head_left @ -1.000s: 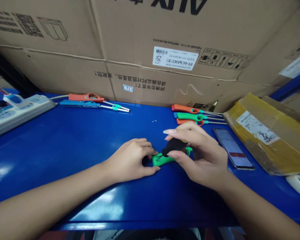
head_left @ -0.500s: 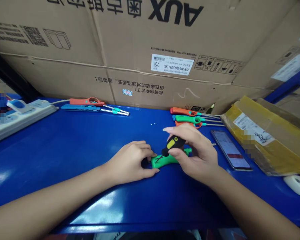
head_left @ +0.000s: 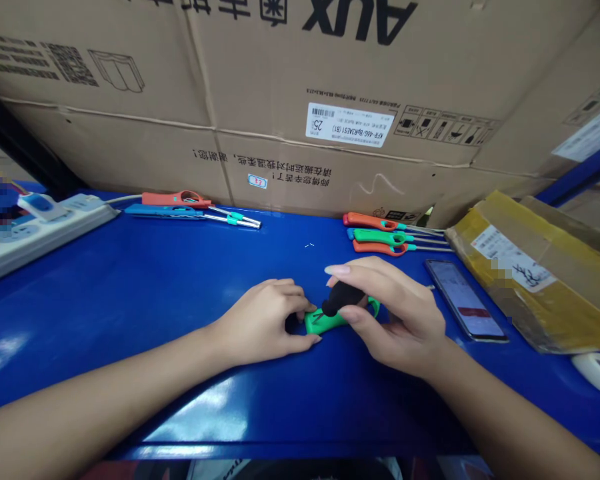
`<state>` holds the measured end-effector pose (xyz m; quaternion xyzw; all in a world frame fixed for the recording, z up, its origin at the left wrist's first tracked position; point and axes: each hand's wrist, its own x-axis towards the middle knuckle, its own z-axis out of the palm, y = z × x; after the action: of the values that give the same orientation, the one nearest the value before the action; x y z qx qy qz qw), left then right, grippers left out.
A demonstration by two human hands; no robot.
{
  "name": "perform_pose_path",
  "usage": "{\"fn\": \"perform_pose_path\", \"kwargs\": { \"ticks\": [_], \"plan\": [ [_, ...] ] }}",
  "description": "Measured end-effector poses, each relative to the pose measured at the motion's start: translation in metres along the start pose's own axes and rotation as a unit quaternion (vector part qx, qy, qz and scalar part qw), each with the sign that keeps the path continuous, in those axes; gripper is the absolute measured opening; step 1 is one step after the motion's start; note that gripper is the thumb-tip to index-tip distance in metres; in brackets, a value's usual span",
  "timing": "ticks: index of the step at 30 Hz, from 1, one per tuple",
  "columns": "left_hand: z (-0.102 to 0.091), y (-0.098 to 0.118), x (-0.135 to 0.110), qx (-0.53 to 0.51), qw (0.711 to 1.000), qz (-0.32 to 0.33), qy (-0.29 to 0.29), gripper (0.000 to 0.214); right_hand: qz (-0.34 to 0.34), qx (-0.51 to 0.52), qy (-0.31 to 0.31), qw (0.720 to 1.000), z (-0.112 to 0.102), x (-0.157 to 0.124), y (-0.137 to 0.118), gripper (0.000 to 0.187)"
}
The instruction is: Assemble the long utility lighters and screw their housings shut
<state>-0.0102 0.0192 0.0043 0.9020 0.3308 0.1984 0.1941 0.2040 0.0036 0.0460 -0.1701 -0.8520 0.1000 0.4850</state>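
Note:
A green stick lighter [head_left: 321, 324] lies flat on the blue tabletop [head_left: 190, 273], its rounded handle end to the left. Thumb and fingers of my left hand [head_left: 267, 321] are closed about that end, pressing it in place. Above the lighter's handle, my right hand [head_left: 405, 313] grips a stubby black screwdriver [head_left: 347, 297] between thumb and fingers. The screwdriver's shaft looks thin and dark and reaches down to the handle; its tip is too small to make out. My right hand covers much of the lighter's front part.
Several orange, green and blue stick lighters [head_left: 380, 237] lie at the back right, with an orange and a blue one [head_left: 165, 211] at the back left. A phone [head_left: 465, 303], a taped carton [head_left: 525, 273] and a white mouse [head_left: 597, 373] are rightward. A power strip [head_left: 45, 233] sits left.
The screwdriver handle has turned in my right hand, so its yellow patch no longer shows. My left hand keeps its hold on the lighter. The whole view has shifted slightly.

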Motion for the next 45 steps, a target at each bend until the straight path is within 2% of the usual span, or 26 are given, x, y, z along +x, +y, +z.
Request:
{"fn": "perform_pose_path", "kwargs": {
  "ticks": [4,8,11,15,17,20,22,26,28,32,34,38,40,45],
  "plan": [
    [0.000,0.000,0.000,-0.004,1.000,-0.005,-0.003,0.020,0.018,0.031,-0.016,0.999,-0.001,-0.003,-0.002,0.061],
    [0.001,0.000,0.000,-0.005,1.000,-0.008,-0.006,0.020,0.018,0.028,0.035,0.999,0.001,-0.002,0.000,0.048],
    [0.001,-0.001,0.000,-0.002,1.000,-0.007,-0.014,0.020,0.037,0.014,0.052,0.998,0.001,-0.003,0.001,0.049],
    [0.000,0.000,0.000,0.007,1.000,-0.007,-0.007,0.020,0.074,0.041,0.012,0.996,-0.001,-0.002,-0.004,0.050],
    [0.000,0.000,0.000,0.003,1.000,-0.006,-0.011,0.020,0.063,0.042,0.005,0.997,-0.001,0.000,-0.007,0.047],
    [-0.001,0.000,0.001,-0.001,1.000,-0.009,-0.018,0.016,0.020,-0.027,0.024,0.999,-0.002,0.004,-0.010,0.039],
    [-0.001,0.001,0.001,0.000,1.000,-0.012,-0.017,0.013,0.013,-0.070,0.019,0.997,-0.004,0.005,-0.012,0.040],
    [0.000,0.003,0.000,0.005,1.000,-0.019,-0.008,0.019,0.054,-0.055,-0.054,0.996,-0.009,0.004,-0.016,0.050],
    [0.002,0.003,0.000,0.006,1.000,-0.025,-0.005,0.022,0.058,-0.040,-0.067,0.995,-0.010,0.004,-0.016,0.051],
    [0.004,0.004,0.000,0.014,0.999,-0.036,-0.004,0.016,0.030,-0.097,0.014,0.995,-0.007,0.005,-0.010,0.037],
    [0.005,0.004,0.000,0.031,0.999,-0.038,0.004,0.018,0.039,-0.133,0.037,0.990,-0.005,0.004,-0.008,0.035],
    [0.005,0.004,-0.001,0.025,0.999,-0.035,0.008,0.019,0.121,-0.087,-0.033,0.988,-0.006,0.002,-0.008,0.054],
    [0.005,0.004,-0.001,0.021,0.999,-0.035,0.006,0.019,0.127,-0.058,-0.052,0.989,-0.007,0.002,-0.009,0.059],
    [0.005,0.006,0.001,0.034,0.999,-0.039,0.008,0.021,0.084,-0.108,-0.041,0.990,-0.007,0.008,-0.010,0.041]
  ]
}}
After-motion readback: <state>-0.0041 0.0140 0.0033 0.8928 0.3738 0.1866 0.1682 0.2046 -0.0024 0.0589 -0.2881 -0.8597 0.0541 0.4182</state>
